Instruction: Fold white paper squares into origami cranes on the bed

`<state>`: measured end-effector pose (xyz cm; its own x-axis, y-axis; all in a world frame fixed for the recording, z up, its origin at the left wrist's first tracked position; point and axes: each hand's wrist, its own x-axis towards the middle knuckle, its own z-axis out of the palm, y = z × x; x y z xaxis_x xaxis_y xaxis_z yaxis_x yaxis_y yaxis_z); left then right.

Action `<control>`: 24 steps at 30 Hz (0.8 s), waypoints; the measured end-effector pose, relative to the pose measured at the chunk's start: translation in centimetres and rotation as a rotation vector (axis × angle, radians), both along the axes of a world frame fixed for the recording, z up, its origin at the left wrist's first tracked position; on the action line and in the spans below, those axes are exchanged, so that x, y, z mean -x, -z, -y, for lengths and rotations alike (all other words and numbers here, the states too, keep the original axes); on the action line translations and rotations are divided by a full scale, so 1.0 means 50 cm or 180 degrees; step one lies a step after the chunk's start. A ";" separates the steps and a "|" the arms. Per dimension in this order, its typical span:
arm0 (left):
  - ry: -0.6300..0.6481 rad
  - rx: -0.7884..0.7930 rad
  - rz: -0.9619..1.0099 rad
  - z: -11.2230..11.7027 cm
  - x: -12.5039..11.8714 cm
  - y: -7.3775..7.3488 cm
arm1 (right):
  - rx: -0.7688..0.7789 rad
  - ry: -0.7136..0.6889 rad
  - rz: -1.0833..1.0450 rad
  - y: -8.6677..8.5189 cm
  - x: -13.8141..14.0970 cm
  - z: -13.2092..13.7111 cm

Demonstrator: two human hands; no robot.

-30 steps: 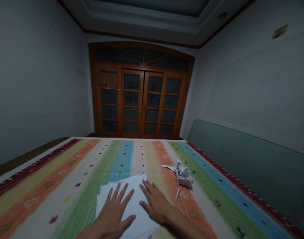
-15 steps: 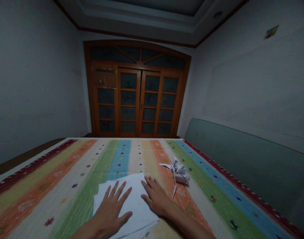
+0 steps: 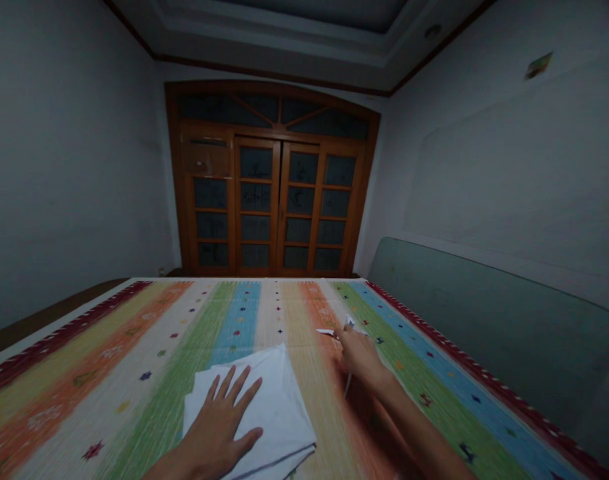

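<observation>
My left hand (image 3: pixel 223 420) lies flat on the stack of white paper (image 3: pixel 282 407), fingers spread and holding nothing, and my right hand (image 3: pixel 362 357) is over the folded paper pieces (image 3: pixel 325 332), which sit to the right of the stack on the striped tablecloth (image 3: pixel 139 413). To do this well, I should keep the left palm's weight even and gentle, so the loose sheets neither skid nor crease while my other arm reaches out. With the right, I would want a light pinch on a firm, folded part, since the thin points look easy to bend or crush, and I should mind my forearm so it brushes nothing. Much of this is hard to make out: my right fingers curl down, but I cannot tell whether they are gripping the pieces or only touching them. The hand covers most of the folded paper, leaving a pointed tip, a pale bit beyond my knuckles and a thin strip below. The near end of the stack runs out of view, its sheets cannot be counted, and the dim light blurs the dark line (image 3: pixel 284 459) along its near edge.
</observation>
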<state>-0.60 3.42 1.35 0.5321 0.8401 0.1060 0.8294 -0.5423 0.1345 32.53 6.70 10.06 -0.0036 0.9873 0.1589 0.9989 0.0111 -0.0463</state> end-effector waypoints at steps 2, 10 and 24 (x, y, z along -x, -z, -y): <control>0.0017 -0.0026 0.0041 0.000 0.001 0.002 | 0.0060 0.0121 0.0081 0.000 -0.014 -0.003; 0.0091 -0.0108 0.0196 -0.005 0.006 0.012 | 0.0188 0.0257 0.0059 0.022 -0.017 -0.011; 0.0042 -0.0032 0.0138 0.003 -0.001 -0.003 | -0.0722 -0.1182 -0.1454 0.019 0.099 0.035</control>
